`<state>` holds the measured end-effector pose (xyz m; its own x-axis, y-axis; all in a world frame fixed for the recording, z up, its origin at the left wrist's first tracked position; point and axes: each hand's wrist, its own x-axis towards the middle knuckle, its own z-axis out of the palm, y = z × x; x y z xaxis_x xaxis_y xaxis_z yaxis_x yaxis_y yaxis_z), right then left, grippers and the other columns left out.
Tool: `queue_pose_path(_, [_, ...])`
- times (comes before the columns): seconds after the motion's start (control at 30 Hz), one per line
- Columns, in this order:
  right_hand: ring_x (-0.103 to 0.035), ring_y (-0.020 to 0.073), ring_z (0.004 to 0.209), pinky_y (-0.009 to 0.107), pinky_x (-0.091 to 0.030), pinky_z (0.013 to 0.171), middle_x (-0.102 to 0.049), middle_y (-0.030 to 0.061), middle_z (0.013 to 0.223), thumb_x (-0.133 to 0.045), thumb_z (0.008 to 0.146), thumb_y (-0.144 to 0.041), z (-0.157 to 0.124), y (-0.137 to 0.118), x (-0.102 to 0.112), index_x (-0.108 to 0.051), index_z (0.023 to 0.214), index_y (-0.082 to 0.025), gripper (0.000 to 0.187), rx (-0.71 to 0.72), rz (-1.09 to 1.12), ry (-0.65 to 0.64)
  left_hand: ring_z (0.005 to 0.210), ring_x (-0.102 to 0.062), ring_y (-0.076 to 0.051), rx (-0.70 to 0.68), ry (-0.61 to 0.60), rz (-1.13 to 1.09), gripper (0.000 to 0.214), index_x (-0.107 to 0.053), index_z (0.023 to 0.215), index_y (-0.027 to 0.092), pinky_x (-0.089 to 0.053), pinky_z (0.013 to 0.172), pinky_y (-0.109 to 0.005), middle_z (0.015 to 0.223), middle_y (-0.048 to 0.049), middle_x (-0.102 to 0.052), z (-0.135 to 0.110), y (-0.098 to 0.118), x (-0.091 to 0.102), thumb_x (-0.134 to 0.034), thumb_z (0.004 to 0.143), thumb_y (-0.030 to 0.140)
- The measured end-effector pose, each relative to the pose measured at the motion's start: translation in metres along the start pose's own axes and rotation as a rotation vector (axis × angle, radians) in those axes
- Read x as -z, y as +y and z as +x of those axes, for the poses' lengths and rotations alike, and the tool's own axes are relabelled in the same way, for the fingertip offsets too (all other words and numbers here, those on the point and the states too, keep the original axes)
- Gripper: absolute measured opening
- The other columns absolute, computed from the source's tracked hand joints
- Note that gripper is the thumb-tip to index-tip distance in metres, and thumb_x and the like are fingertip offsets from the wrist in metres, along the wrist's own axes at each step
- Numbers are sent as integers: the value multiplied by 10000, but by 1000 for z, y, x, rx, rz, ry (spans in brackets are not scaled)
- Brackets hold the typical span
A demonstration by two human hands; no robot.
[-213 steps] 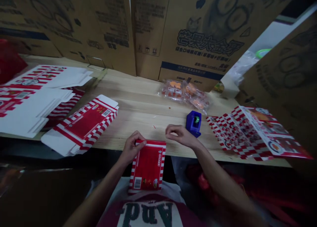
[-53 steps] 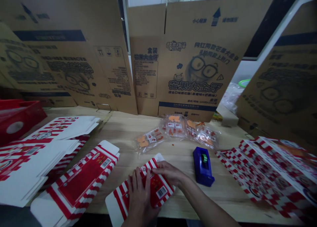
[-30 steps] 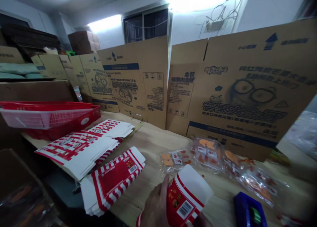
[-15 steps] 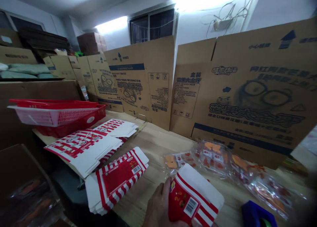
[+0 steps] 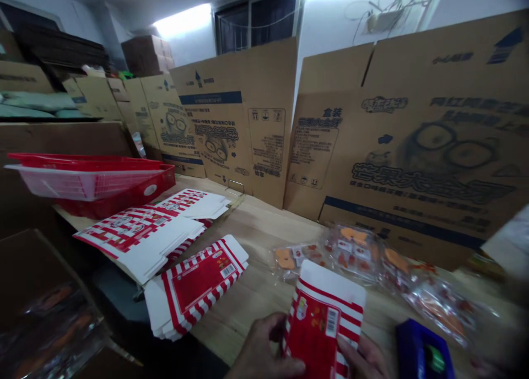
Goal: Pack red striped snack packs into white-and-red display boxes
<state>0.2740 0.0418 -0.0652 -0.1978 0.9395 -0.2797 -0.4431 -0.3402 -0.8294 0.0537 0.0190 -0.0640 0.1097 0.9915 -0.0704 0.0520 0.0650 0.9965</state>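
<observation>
Both my hands hold a red-and-white striped paper carton (image 5: 323, 326) upright at the bottom of the view, with a barcode on its red face and its white flap at the top. My left hand (image 5: 264, 352) grips the carton's left side. My right hand (image 5: 362, 358) presses against its right side. Behind the carton lie clear bags of orange sweets (image 5: 351, 252) on the wooden table (image 5: 252, 225). A blue tape dispenser (image 5: 421, 351) stands close to my right hand, cut off by the frame's lower edge.
Flat stacks of striped carton blanks (image 5: 194, 288) lie at the table's left, in front of stacked red plastic baskets (image 5: 91, 183). Flattened cardboard cartons (image 5: 397, 142) lean along the table's back. A dark box (image 5: 45, 307) holding plastic bags sits low at the left.
The carton has gone from lying on the table under my hands to standing folded up between them. My view has swung upward, and my right hand has come back into sight.
</observation>
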Motion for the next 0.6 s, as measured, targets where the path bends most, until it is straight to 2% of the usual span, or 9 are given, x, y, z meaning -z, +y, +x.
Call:
queue_pose_path(0.07, [-705,345,896,468,-550,813,-754,138,947,-825,639,-371,-1,1,-6,-746,913,-174,347,64,-58,20,676,-616,-184,58,-36,10,313,-698,830,134,-480,612,-258,751,-45,-690,-3,3,-5,-767,621,357])
queue_pose_path(0.1, [-709,332,872,456,-552,807,-756,132,936,-825,642,-370,-1,0,-9,-746,897,-173,331,92,-83,24,578,-574,-155,90,-13,10,274,-679,737,130,-455,552,-244,638,-23,-647,-4,4,-7,-729,668,391])
queue_pose_path(0.2, [-714,298,810,434,-555,785,-761,112,898,-821,652,-382,-2,-1,-16,-744,890,-176,324,138,-93,18,447,-468,-112,159,20,-47,368,-636,672,138,-410,478,-226,488,24,-525,-4,6,-8,-691,705,501])
queue_pose_path(0.3, [-714,275,796,411,-557,773,-762,100,892,-817,661,-378,-1,-2,-17,-740,906,-180,324,150,-50,9,486,-498,-122,174,-55,-139,441,-648,740,147,-447,524,-234,516,18,-543,-6,6,-4,-652,729,589])
queue_pose_path(0.37, [-714,266,770,404,-559,759,-762,95,877,-813,666,-376,-1,-1,-15,-738,902,-179,317,152,-35,11,534,-530,-134,168,-91,-145,480,-645,715,148,-466,562,-239,551,1,-570,-10,4,-2,-636,730,628])
queue_pose_path(0.47, [-712,264,756,409,-554,762,-761,97,875,-793,690,-385,-1,5,-11,-732,912,-170,315,141,-39,-10,571,-555,-154,187,-91,-115,520,-631,654,148,-469,576,-242,574,-16,-587,-19,-3,-1,-610,736,662])
queue_pose_path(0.6, [-709,266,786,401,-544,765,-756,98,898,-770,715,-391,-2,20,-8,-722,926,-163,314,117,-55,-5,628,-585,-171,193,-84,-90,474,-644,696,160,-483,599,-241,646,-33,-637,-25,-10,1,-604,769,627])
